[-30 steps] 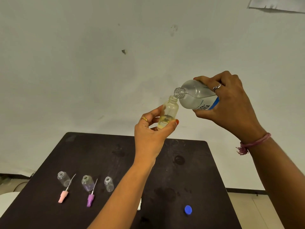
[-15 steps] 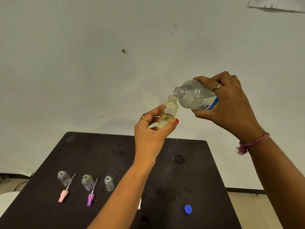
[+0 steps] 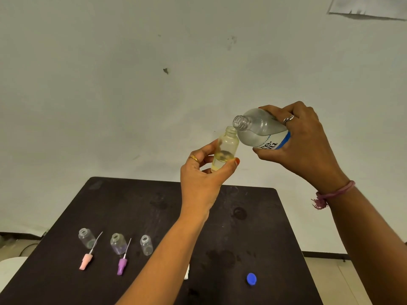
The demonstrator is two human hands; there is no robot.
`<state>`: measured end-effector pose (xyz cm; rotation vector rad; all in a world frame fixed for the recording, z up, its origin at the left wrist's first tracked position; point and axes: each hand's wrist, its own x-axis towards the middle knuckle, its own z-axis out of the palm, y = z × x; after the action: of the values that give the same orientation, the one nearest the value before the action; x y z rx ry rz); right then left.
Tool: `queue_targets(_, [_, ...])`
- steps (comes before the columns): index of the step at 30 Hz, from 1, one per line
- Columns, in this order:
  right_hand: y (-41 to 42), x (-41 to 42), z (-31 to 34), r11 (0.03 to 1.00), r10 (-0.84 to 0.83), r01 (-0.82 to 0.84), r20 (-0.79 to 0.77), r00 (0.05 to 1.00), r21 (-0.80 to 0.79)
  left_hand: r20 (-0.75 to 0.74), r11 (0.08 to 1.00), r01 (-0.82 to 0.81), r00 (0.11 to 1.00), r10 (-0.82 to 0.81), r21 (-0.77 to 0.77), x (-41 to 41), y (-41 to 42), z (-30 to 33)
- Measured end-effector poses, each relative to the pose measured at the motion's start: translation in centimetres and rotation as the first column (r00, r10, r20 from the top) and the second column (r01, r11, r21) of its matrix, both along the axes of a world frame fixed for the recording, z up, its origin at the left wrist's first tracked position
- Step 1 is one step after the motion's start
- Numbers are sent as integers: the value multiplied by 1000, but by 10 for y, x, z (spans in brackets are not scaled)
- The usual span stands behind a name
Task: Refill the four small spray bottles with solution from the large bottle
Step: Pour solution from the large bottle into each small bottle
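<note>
- Your left hand (image 3: 202,179) pinches a small spray bottle (image 3: 224,150) between thumb and curled fingers, holding it up above the far half of the dark table (image 3: 132,205), roughly upright with a slight lean
- That small bottle has its cap off and a shallow layer of yellowish liquid in its lower part
- Your right hand (image 3: 304,146) grips the large bottle (image 3: 262,130), fingers wrapped over the top and thumb underneath, tipped so its open neck points left and down
- The large bottle's mouth sits just beside and slightly above the small bottle's mouth; you cannot tell whether the 2 rims touch
- Clear solution lies pooled along the lower side of the large bottle
- 3 more small bottles stand uncapped in a row near the table's left front: left one (image 3: 86,237), middle one (image 3: 118,243), right one (image 3: 146,245)
- A pink spray top (image 3: 86,260) lies by the left one, a purple spray top (image 3: 121,265) by the middle one
- A blue cap (image 3: 251,278) lies well apart at the right front
</note>
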<state>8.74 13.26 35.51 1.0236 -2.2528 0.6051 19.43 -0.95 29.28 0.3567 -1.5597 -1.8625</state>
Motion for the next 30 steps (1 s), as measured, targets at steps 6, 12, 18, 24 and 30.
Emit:
queue_targets(6, [3,3,-1,1000,-4,5,12,1000,-22,-8,1000,-5,1000,5,11,2,3,1])
queue_targets(12, [6,4,-4,999,-17,19,36,999,-38,-10,1000,-4,1000,4,7,3,6,2])
queue_targets(18, [9,6,-8,998,-31,36,69,997,-61,-20,1000,0,1000,1,13,5,8,4])
queue_targets(24, [15,8,-5,994,-49,57,88,995,-95,-7,1000,2,1000,-2,6,7,12,3])
queue_targets(30, [23,11,3,994,-7,16,82,997,-110,-11,1000,21,1000,-21,-13,10,17,4])
